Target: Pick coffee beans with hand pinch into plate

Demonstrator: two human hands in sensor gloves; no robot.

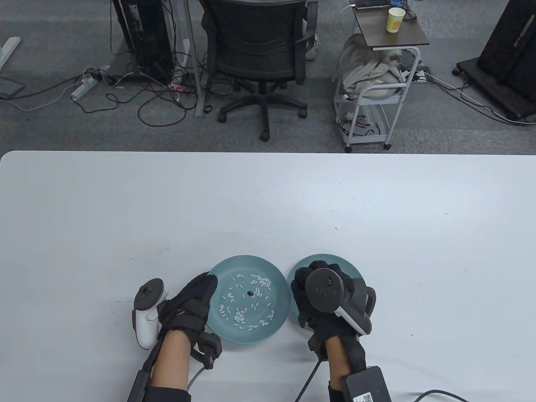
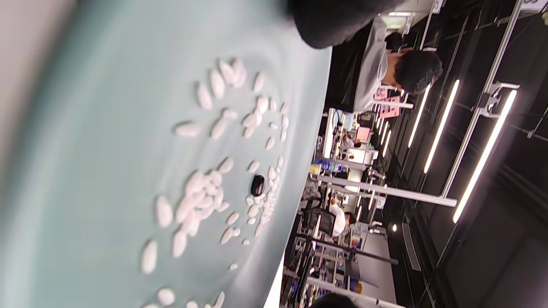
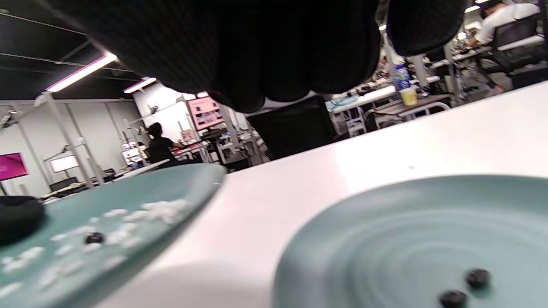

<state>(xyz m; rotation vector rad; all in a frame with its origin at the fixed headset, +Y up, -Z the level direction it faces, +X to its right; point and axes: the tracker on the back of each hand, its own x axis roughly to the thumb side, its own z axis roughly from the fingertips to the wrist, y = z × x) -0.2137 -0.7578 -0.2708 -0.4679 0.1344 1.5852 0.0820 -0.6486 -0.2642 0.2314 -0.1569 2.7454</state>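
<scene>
Table view, left to right. The left hand (image 1: pixel 190 303) is lying at the 9 o'clock rim of the left plate (image 1: pixel 276 322), fingers extended toward 1 o'clock and touching the rim; the hand is gripping nothing, and its white tracker (image 1: pixel 147 312) is sitting just to its left. The left plate is carrying scattered white grains (image 1: pixel 239 317) and a single dark coffee bean (image 1: pixel 250 293) lying near its centre; in the left wrist view the bean (image 2: pixel 257 185) is showing as an oval whose long axis is running nearly vertical in that tilted frame, with grains touching it on the right. The right plate (image 1: pixel 351 268) is sitting just beside the left plate at its 3 o'clock, with only a narrow strip of table between the rims. The right hand (image 1: pixel 322 299) is hovering over the right plate and covering most of it, with its dark tracker (image 1: pixel 335 297) on top; whether its fingers are pinching anything cannot be told. In the right wrist view two coffee beans (image 3: pixel 466 286) are lying close together in the right plate at about 5 o'clock. Open white table (image 1: pixel 268 201) is extending toward 12 o'clock and to both sides. No readable writing is showing.
</scene>
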